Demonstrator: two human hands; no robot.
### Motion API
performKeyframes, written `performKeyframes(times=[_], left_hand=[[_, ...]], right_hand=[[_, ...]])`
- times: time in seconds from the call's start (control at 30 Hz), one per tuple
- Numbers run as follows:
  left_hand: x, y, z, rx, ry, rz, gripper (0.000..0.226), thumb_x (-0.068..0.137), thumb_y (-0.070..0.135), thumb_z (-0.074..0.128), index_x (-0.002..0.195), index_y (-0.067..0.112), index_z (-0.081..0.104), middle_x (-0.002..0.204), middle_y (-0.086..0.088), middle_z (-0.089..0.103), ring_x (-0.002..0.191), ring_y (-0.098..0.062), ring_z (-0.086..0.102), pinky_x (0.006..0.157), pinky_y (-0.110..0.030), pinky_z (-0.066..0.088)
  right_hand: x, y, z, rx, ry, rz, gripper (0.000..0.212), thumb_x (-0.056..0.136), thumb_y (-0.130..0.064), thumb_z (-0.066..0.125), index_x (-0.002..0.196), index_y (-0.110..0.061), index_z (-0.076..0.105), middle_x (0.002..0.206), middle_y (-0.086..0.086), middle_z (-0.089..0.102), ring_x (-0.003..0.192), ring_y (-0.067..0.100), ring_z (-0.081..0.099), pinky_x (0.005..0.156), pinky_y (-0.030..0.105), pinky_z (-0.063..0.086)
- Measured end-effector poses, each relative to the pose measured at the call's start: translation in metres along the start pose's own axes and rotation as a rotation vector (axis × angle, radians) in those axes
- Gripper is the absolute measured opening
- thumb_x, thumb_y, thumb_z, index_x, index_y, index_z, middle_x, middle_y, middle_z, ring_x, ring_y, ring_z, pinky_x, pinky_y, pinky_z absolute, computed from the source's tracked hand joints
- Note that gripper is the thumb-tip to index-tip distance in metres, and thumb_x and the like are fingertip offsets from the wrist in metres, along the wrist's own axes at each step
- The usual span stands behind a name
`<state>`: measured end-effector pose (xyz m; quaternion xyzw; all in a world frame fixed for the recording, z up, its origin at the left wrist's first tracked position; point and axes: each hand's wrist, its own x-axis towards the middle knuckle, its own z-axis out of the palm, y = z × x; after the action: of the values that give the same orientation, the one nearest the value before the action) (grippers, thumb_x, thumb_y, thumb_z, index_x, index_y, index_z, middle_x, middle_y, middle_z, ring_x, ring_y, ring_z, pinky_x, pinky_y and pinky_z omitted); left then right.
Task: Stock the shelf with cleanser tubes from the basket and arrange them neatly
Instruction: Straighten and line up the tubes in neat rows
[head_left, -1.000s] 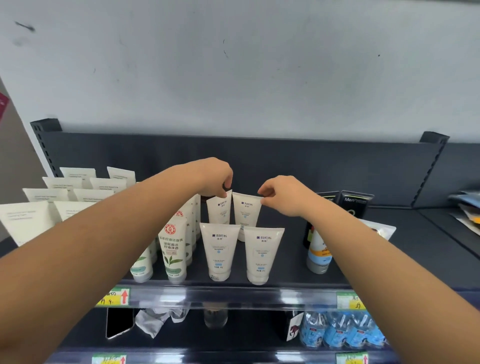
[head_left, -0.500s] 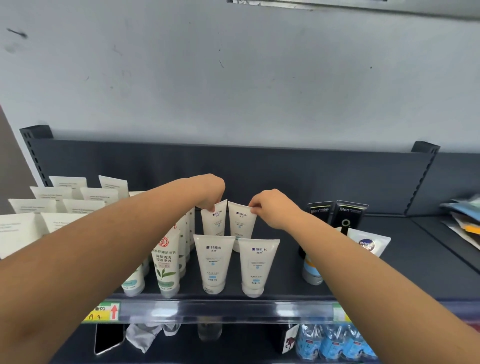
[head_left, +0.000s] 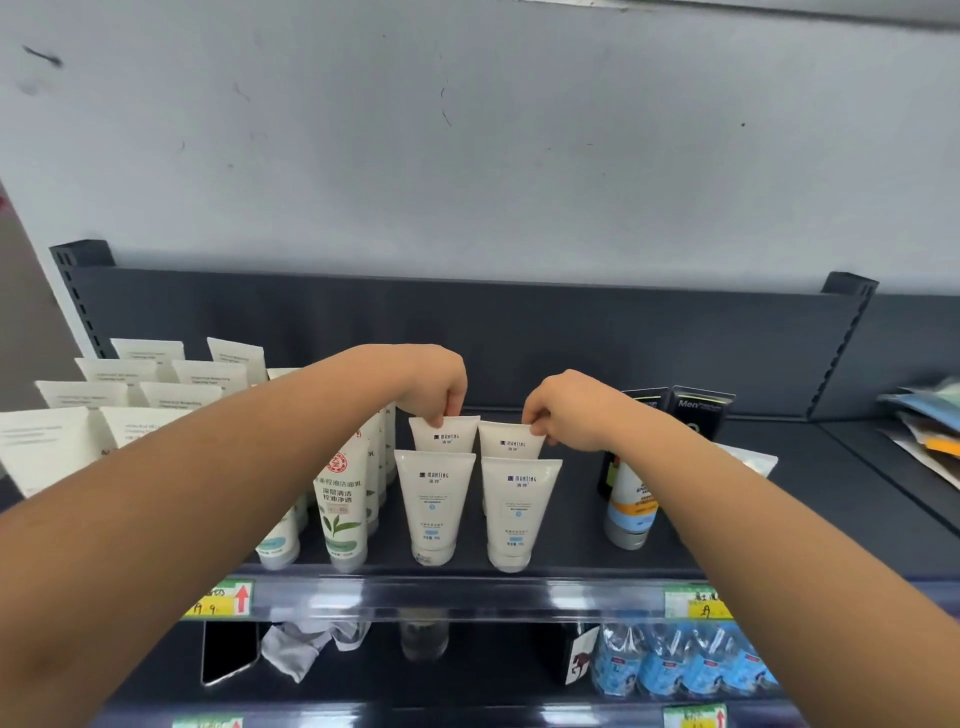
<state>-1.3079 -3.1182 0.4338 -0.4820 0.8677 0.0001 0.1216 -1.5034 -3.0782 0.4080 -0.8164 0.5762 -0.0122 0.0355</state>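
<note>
The left hand (head_left: 436, 387) is curled, and its fingertips pinch the flat top edge of the rear left cleanser tube (head_left: 444, 435). The right hand (head_left: 563, 410) is also curled and pinches the top right corner of the rear right cleanser tube (head_left: 509, 442). These two white tubes stand side by side on their caps, close together, in the second row of the dark shelf (head_left: 571, 564). Just in front of them stand the front left tube (head_left: 434, 506) and the front right tube (head_left: 519, 514), of the same white kind with a small blue mark, upright near the front edge, with a narrow gap between them. To the left of this group there is a row of tubes with a green leaf print (head_left: 340, 512), and farther left a block of plain white tubes (head_left: 49, 441), partly hidden by the left forearm. To the right, behind the right forearm, stands a tube with orange and blue bands (head_left: 631, 506), and behind it black boxes (head_left: 698, 410). On the front rail of the shelf sits a yellow and green price tag (head_left: 223, 597). On the lower shelf lie a dark phone (head_left: 228, 649), a crumpled cloth (head_left: 306, 642) and blue water bottles (head_left: 680, 662). Behind the shelf rises a pale grey wall (head_left: 467, 156).
</note>
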Motion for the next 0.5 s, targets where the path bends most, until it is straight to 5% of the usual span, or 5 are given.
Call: performKeyframes(times=[0.5], left_hand=[[-0.015, -0.003, 0.004, -0.095, -0.015, 0.017, 0.012, 0.088, 0.016, 0.067, 0.097, 0.023, 0.069, 0.093, 0.011, 0.065, 0.093, -0.012, 0.063, 0.084, -0.029, 0.052]], right_hand=[[-0.014, 0.007, 0.005, 0.037, 0.037, -0.009, 0.021, 0.095, -0.016, 0.057, 0.11, -0.016, 0.072, 0.101, 0.0, 0.072, 0.084, 0.012, 0.06, 0.086, 0.031, 0.051]])
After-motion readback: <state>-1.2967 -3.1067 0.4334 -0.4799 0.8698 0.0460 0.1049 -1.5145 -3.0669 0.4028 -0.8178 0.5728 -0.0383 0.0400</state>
